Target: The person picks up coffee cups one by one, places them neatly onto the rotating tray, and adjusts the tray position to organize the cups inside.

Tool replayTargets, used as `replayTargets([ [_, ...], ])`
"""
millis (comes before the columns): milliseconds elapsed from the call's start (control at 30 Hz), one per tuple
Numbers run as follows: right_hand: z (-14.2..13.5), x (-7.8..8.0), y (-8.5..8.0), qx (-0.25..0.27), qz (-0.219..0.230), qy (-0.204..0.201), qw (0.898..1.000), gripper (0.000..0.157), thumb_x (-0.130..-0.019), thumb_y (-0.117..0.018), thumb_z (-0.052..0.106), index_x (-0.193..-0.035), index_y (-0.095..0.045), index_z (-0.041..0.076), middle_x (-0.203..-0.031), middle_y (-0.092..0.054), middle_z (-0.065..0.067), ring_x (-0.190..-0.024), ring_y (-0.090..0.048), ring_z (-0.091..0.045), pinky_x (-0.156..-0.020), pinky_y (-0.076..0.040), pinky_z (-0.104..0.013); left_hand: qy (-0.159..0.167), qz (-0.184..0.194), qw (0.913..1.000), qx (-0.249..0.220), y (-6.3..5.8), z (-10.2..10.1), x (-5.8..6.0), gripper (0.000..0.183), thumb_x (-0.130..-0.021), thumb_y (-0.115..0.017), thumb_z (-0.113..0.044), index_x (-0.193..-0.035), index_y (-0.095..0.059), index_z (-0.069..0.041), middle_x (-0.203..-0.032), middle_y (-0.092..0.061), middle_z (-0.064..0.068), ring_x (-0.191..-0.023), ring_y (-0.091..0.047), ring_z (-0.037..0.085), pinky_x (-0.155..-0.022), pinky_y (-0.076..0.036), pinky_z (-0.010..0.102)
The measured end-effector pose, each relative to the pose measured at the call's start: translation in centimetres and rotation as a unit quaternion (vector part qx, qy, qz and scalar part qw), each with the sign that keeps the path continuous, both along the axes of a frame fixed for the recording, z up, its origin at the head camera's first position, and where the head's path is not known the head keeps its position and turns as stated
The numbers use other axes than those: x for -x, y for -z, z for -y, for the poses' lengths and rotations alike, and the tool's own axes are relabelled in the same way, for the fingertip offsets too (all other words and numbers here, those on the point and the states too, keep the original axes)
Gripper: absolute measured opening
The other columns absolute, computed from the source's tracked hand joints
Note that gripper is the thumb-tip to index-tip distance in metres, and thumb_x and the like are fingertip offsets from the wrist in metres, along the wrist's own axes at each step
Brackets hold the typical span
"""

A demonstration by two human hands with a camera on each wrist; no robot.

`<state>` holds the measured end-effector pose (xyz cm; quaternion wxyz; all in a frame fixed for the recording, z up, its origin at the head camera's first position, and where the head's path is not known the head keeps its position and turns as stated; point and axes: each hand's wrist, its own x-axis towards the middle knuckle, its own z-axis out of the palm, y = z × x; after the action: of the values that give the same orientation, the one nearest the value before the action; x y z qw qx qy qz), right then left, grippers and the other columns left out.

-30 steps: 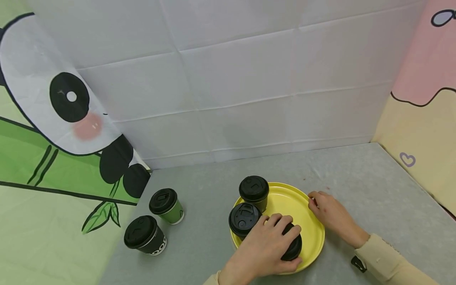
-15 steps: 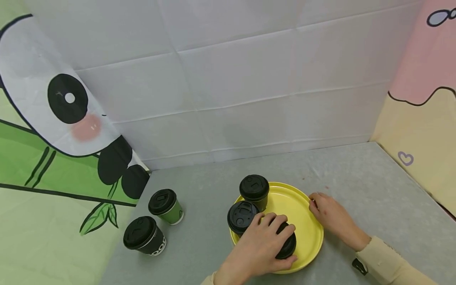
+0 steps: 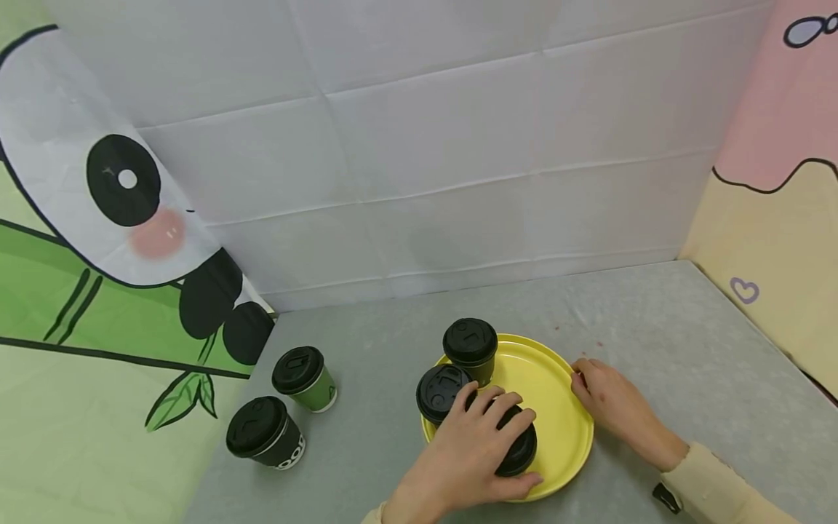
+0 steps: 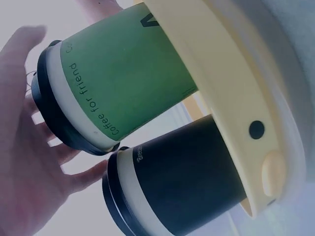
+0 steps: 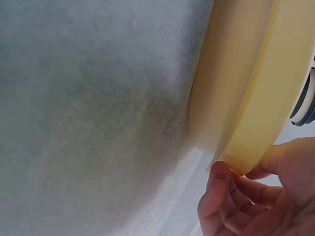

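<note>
A round yellow tray (image 3: 556,415) with a raised rim carries three lidded paper coffee cups. My left hand (image 3: 461,455) grips the front one from above, fingers and thumb spread round its black lid (image 3: 520,453). In the left wrist view this is a green coffee cup (image 4: 123,69) lettered "Coffee for friend", standing beside a black cup (image 4: 187,177). The left cup (image 3: 440,393) is partly hidden behind my fingers. Farther back on the tray stands another dark-lidded cup (image 3: 470,349). On the right, my right hand (image 3: 618,404) pinches the tray's rim (image 5: 251,147) between thumb and fingers.
Off the tray to the left, a green cup (image 3: 306,378) and a black cup (image 3: 267,433) stand on the grey tabletop (image 3: 366,451). A white cloth wall (image 3: 419,182) rises behind, with printed cloths at both sides. A black clip lies near the right sleeve.
My left hand has shifted the front cup leftward on the tray. The left cup has moved slightly back and left, the back cup slightly away. My right hand stays at the rim.
</note>
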<state>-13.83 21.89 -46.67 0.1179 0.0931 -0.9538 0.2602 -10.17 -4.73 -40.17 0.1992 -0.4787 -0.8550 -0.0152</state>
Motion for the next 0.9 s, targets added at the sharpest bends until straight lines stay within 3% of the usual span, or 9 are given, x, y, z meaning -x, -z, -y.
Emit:
replayTargets([
  [133,0.0,-0.3,0.0,0.002,0.021,0.006,1.0,0.013,-0.098,-0.058,0.008,-0.101,-0.066,-0.001,-0.077,-0.056,-0.001,-0.061,-0.045,-0.01,-0.053,-0.038,-0.025,0.012,-0.005,0.9975,-0.07,-0.5,0.8,0.3,0.048,-0.098,-0.051,-0.058,-0.128,-0.059,-0.022,-0.129,-0.057,-0.001,-0.12,-0.053,0.018,-0.103,-0.044,0.044],
  [233,0.0,-0.6,0.0,0.001,0.033,0.011,0.999,0.013,-0.098,-0.058,0.009,-0.102,-0.066,0.0,-0.078,-0.056,-0.001,-0.062,-0.045,-0.011,-0.054,-0.038,-0.026,0.021,-0.013,0.9904,-0.136,-0.9,2.0,1.0,0.038,-0.101,-0.052,-0.046,-0.125,-0.062,-0.018,-0.125,-0.059,0.0,-0.114,-0.057,0.018,-0.1,-0.046,0.041],
  [433,-0.1,-1.1,0.0,-0.004,0.035,0.016,0.999,0.009,-0.098,-0.06,0.01,-0.099,-0.065,0.003,-0.074,-0.053,0.002,-0.061,-0.044,-0.01,-0.053,-0.037,-0.026,-0.012,-0.029,0.9757,-0.217,-1.6,6.0,2.5,0.035,-0.107,-0.042,-0.034,-0.117,-0.067,-0.012,-0.119,-0.063,0.004,-0.105,-0.062,0.023,-0.091,-0.05,0.045],
  [500,-0.1,-1.3,0.0,-0.007,0.034,0.015,0.999,0.007,-0.097,-0.059,0.01,-0.098,-0.064,0.005,-0.072,-0.051,0.003,-0.06,-0.043,-0.01,-0.052,-0.036,-0.025,-0.013,-0.062,0.9659,-0.251,-1.7,7.4,3.0,0.035,-0.107,-0.042,-0.028,-0.111,-0.07,-0.008,-0.113,-0.067,0.005,-0.098,-0.065,0.024,-0.084,-0.051,0.045],
  [600,-0.1,-1.6,0.0,-0.009,0.035,0.017,0.999,0.004,-0.096,-0.059,0.009,-0.095,-0.062,0.007,-0.07,-0.048,0.004,-0.06,-0.041,-0.01,-0.052,-0.035,-0.024,-0.02,-0.133,0.9443,-0.3,-2.0,9.5,3.5,0.032,-0.105,-0.044,-0.02,-0.101,-0.072,-0.005,-0.098,-0.071,0.006,-0.084,-0.067,0.026,-0.076,-0.052,0.043],
  [700,-0.1,-1.9,0.0,-0.005,0.039,0.02,0.999,0.004,-0.096,-0.059,0.01,-0.093,-0.061,0.008,-0.07,-0.047,0.004,-0.06,-0.041,-0.01,-0.052,-0.034,-0.024,-0.055,-0.178,0.9304,-0.316,-2.5,11.7,3.9,0.03,-0.103,-0.047,-0.017,-0.094,-0.072,-0.002,-0.087,-0.071,0.008,-0.075,-0.066,0.027,-0.072,-0.051,0.044],
  [767,-0.1,-2.1,0.0,-0.002,0.039,0.02,0.999,0.005,-0.096,-0.059,0.011,-0.092,-0.06,0.008,-0.069,-0.046,0.004,-0.059,-0.041,-0.009,-0.052,-0.034,-0.024,-0.094,-0.184,0.9308,-0.302,-2.8,13.3,4.2,0.03,-0.103,-0.049,-0.018,-0.093,-0.071,-0.001,-0.085,-0.071,0.01,-0.076,-0.066,0.029,-0.074,-0.051,0.047],
  [900,-0.1,-2.5,0.1,0.002,0.035,0.019,0.999,0.005,-0.095,-0.06,0.009,-0.091,-0.059,0.01,-0.069,-0.046,0.005,-0.058,-0.04,-0.007,-0.051,-0.035,-0.023,-0.187,-0.16,0.9322,-0.266,-2.8,16.8,4.4,0.023,-0.099,-0.055,-0.016,-0.095,-0.071,0.0,-0.09,-0.07,0.015,-0.084,-0.065,0.036,-0.079,-0.048,0.055],
])
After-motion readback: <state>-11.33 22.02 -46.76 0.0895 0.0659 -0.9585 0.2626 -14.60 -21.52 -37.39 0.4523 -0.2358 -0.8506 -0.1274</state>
